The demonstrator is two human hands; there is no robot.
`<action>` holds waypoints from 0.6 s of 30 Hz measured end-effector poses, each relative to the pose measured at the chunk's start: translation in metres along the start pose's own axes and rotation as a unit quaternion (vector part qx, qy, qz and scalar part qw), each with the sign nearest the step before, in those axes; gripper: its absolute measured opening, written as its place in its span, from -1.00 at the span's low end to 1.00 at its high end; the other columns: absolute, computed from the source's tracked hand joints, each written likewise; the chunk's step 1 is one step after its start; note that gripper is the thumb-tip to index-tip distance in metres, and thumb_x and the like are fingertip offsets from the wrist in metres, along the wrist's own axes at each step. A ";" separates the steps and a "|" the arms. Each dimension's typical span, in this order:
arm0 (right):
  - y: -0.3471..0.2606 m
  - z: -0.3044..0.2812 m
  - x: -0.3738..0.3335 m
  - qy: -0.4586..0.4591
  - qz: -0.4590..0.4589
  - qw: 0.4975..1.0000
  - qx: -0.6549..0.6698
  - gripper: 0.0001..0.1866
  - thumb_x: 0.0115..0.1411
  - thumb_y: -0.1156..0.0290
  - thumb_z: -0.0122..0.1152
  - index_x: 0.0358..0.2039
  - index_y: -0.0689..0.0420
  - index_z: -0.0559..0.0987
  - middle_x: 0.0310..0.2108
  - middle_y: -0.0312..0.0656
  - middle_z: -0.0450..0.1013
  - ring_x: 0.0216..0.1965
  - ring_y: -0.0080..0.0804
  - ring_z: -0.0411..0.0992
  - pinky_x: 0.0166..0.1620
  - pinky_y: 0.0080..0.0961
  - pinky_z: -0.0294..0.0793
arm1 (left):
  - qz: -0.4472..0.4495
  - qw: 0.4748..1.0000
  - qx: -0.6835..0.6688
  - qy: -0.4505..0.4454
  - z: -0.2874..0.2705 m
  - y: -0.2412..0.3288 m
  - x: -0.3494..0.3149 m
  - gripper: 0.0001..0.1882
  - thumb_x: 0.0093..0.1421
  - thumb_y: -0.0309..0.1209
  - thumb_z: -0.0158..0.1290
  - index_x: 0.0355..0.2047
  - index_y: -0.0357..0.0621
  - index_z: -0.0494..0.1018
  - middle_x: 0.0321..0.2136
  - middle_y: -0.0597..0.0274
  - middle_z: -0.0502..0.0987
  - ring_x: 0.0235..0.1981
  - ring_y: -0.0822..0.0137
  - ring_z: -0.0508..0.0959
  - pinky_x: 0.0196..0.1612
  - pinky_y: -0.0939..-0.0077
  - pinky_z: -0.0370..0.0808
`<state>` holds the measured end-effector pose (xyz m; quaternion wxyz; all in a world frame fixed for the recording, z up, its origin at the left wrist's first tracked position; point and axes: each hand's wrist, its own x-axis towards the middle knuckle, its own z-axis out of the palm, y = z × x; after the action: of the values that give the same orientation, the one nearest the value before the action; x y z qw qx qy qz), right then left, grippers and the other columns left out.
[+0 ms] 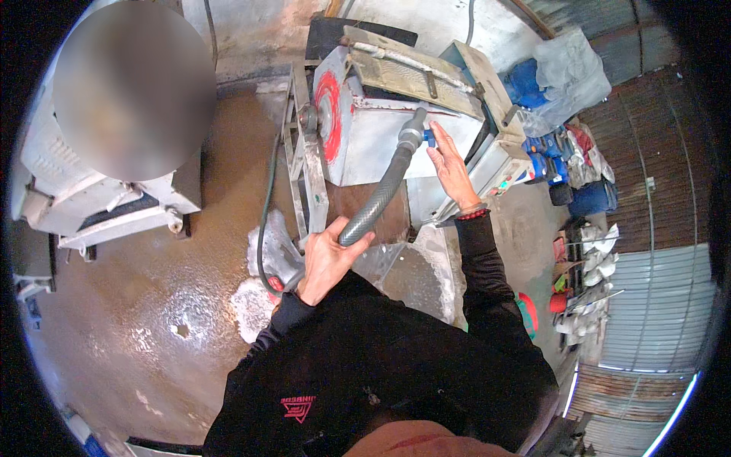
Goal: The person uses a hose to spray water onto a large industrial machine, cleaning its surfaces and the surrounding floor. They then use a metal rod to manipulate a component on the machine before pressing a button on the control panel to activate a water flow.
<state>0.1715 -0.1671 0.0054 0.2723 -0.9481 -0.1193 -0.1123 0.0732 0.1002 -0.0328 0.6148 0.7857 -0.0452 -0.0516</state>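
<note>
A thick grey ribbed hose runs up and away from my left hand, whose fingers are wrapped round it. At its far end is a grey pipe fitting with a small blue valve handle. The fitting's tip lies against the upper front of a white polygonal drum under a hinged, worn lid. My right hand is beside the blue handle, its fingers stretched out and holding nothing. Whether its fingertips touch the handle, I cannot tell.
A metal stand carries the drum's left side, marked with a red ring. A similar white machine stands at left, partly behind a blurred patch. Dark cable trails over the wet floor. Blue containers and bags line the right wall.
</note>
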 end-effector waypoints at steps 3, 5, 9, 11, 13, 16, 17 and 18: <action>0.008 -0.009 -0.006 0.008 0.006 1.000 0.018 -0.49 0.20 0.25 -0.10 0.14 0.10 0.15 0.15 -0.05 0.06 0.19 -0.20 0.03 0.17 -0.45 0.01 | 0.007 1.000 0.008 0.007 0.014 0.001 0.002 -0.69 -0.08 -0.16 0.18 -0.58 -0.14 0.44 -0.83 0.23 0.33 -0.77 0.43 0.39 -0.61 0.47 0.32; 0.015 -0.014 -0.008 0.012 0.007 0.999 0.030 -0.50 0.20 0.26 -0.10 0.14 0.12 0.15 0.15 -0.06 0.07 0.19 -0.22 0.01 0.18 -0.45 -0.01 | 0.007 1.000 0.004 0.011 0.024 0.003 0.002 -0.69 -0.08 -0.17 0.19 -0.58 -0.15 0.44 -0.83 0.23 0.33 -0.78 0.44 0.37 -0.60 0.48 0.33; 0.031 -0.021 -0.011 0.017 -0.001 0.999 0.047 -0.50 0.20 0.25 -0.10 0.13 0.12 0.16 0.15 -0.07 0.07 0.20 -0.22 0.01 0.18 -0.45 -0.02 | 0.012 0.999 0.033 0.016 0.038 0.013 0.000 -0.68 -0.09 -0.16 0.19 -0.58 -0.18 0.44 -0.82 0.22 0.36 -0.75 0.44 0.41 -0.58 0.49 0.35; 0.036 -0.023 -0.012 0.022 -0.007 0.999 0.049 -0.50 0.19 0.24 -0.09 0.13 0.09 0.17 0.15 -0.07 0.07 0.19 -0.21 0.03 0.17 -0.45 0.01 | 0.011 0.999 0.043 0.020 0.044 0.015 -0.001 -0.67 -0.08 -0.16 0.19 -0.57 -0.18 0.44 -0.81 0.21 0.36 -0.73 0.44 0.42 -0.57 0.49 0.35; 0.040 -0.026 -0.012 0.029 -0.010 0.998 0.049 -0.49 0.18 0.23 -0.07 0.13 0.05 0.18 0.15 -0.06 0.06 0.17 -0.18 0.06 0.15 -0.45 0.07 | 0.015 0.999 0.038 0.022 0.050 0.017 0.000 -0.68 -0.08 -0.16 0.18 -0.55 -0.18 0.45 -0.81 0.20 0.37 -0.73 0.42 0.43 -0.57 0.49 0.35; 0.046 -0.029 -0.011 0.024 -0.017 0.998 0.048 -0.50 0.17 0.23 -0.06 0.13 0.02 0.19 0.14 -0.07 0.09 0.16 -0.19 0.08 0.15 -0.44 0.07 | 0.010 0.998 0.051 0.030 0.055 0.016 -0.003 -0.69 -0.08 -0.16 0.18 -0.52 -0.16 0.46 -0.80 0.18 0.37 -0.72 0.38 0.44 -0.56 0.48 0.36; 0.046 -0.031 -0.010 0.019 -0.018 0.999 0.046 -0.49 0.17 0.22 -0.05 0.13 0.02 0.19 0.13 -0.07 0.10 0.16 -0.19 0.08 0.15 -0.44 0.07 | 0.008 0.998 0.055 0.032 0.057 0.017 -0.003 -0.69 -0.08 -0.17 0.18 -0.50 -0.16 0.47 -0.80 0.18 0.38 -0.72 0.36 0.45 -0.56 0.48 0.36; 0.046 -0.032 -0.008 0.020 -0.022 0.998 0.058 -0.49 0.16 0.22 -0.04 0.12 0.01 0.20 0.12 -0.08 0.12 0.15 -0.19 0.10 0.14 -0.43 0.08 | 0.009 0.998 0.054 0.042 0.059 0.016 -0.004 -0.70 -0.08 -0.17 0.18 -0.50 -0.15 0.47 -0.79 0.17 0.38 -0.71 0.34 0.46 -0.56 0.47 0.36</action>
<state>0.1720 -0.2232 0.0068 0.3270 -0.9253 -0.1408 -0.1305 0.0609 0.0402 -0.0310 0.5733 0.8188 -0.0290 -0.0102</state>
